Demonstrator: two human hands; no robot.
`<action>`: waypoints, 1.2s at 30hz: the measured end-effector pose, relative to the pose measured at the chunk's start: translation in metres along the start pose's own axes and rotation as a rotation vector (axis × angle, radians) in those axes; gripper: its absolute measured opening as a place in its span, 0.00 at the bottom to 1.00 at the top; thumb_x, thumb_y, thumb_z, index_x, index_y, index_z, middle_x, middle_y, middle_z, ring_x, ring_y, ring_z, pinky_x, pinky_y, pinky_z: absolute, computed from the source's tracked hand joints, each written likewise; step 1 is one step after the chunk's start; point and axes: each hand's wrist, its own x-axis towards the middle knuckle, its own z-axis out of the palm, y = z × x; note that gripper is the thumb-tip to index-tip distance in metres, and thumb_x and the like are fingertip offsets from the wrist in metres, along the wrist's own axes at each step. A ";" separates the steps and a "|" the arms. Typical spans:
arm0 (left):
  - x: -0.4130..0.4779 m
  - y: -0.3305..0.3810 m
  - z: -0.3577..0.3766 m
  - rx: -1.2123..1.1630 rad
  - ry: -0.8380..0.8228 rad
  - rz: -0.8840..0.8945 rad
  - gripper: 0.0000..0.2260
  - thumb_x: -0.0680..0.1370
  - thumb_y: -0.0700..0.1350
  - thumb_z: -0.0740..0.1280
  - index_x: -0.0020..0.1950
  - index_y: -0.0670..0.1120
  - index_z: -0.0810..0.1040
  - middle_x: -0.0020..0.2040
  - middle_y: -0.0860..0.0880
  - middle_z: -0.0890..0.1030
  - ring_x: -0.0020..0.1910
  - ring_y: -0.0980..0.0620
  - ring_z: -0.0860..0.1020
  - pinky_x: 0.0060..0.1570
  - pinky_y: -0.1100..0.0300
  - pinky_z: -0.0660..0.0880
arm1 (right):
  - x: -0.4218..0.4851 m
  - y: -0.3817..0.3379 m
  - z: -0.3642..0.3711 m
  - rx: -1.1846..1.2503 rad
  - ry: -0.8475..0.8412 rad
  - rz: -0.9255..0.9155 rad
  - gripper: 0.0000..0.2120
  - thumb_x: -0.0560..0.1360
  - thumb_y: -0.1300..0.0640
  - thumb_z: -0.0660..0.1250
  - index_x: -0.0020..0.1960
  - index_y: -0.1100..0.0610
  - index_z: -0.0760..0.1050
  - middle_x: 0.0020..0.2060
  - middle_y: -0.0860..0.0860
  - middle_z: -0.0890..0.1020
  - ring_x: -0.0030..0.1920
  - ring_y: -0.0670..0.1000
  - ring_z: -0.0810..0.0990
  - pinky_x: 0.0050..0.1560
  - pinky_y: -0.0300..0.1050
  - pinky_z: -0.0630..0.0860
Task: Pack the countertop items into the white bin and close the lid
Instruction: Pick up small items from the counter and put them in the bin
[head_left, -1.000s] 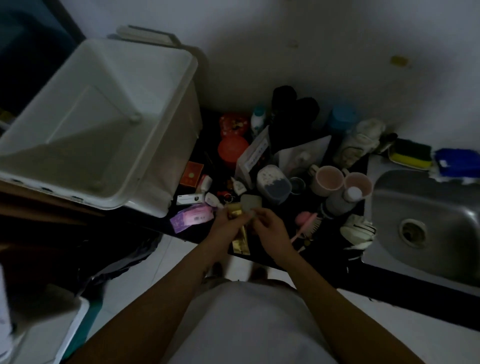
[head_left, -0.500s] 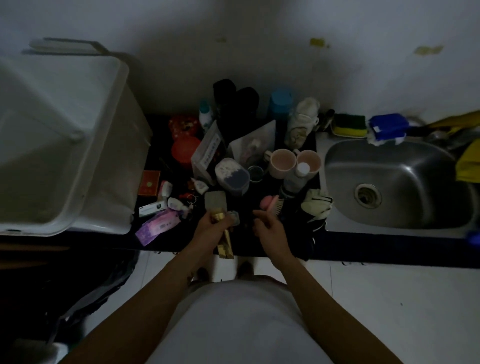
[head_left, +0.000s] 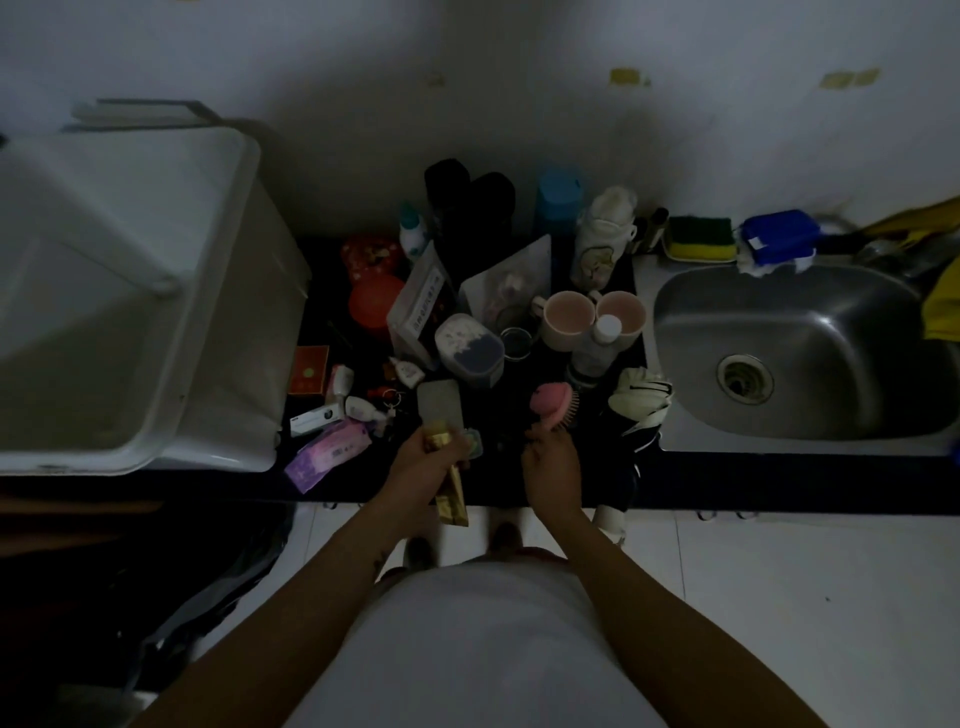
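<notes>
Dark countertop (head_left: 727, 480): left hand (head_left: 422, 463) grips gold tube (head_left: 451, 498), lengthwise toward person.

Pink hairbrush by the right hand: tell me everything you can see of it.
The pink plastic hairbrush has a rounded oval head, its smooth back turned left and pale bristles showing along its right edge. It is tilted on its side near the front of the black countertop, in front of two pink mugs. The right hand grips its lower end with curled fingers. Dim light hides finer detail.
</notes>
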 end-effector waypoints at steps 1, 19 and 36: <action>-0.001 0.001 -0.003 -0.004 0.002 0.001 0.08 0.76 0.43 0.71 0.54 0.48 0.78 0.48 0.46 0.82 0.43 0.50 0.81 0.38 0.58 0.75 | -0.002 -0.001 -0.004 0.062 0.044 0.015 0.12 0.76 0.64 0.61 0.57 0.58 0.79 0.54 0.56 0.79 0.53 0.52 0.77 0.53 0.40 0.72; -0.017 0.074 -0.055 -0.199 0.035 0.214 0.12 0.75 0.41 0.72 0.58 0.43 0.79 0.51 0.44 0.83 0.51 0.46 0.82 0.46 0.56 0.80 | -0.033 -0.131 -0.036 0.796 -0.203 -0.048 0.06 0.82 0.57 0.59 0.51 0.59 0.65 0.32 0.52 0.69 0.29 0.47 0.67 0.27 0.40 0.65; -0.045 0.218 -0.248 -0.067 0.169 0.485 0.16 0.66 0.54 0.76 0.49 0.49 0.81 0.41 0.49 0.84 0.40 0.49 0.83 0.44 0.51 0.80 | -0.026 -0.359 0.040 0.730 -0.344 -0.366 0.07 0.82 0.54 0.58 0.50 0.58 0.68 0.31 0.54 0.72 0.30 0.51 0.67 0.29 0.44 0.65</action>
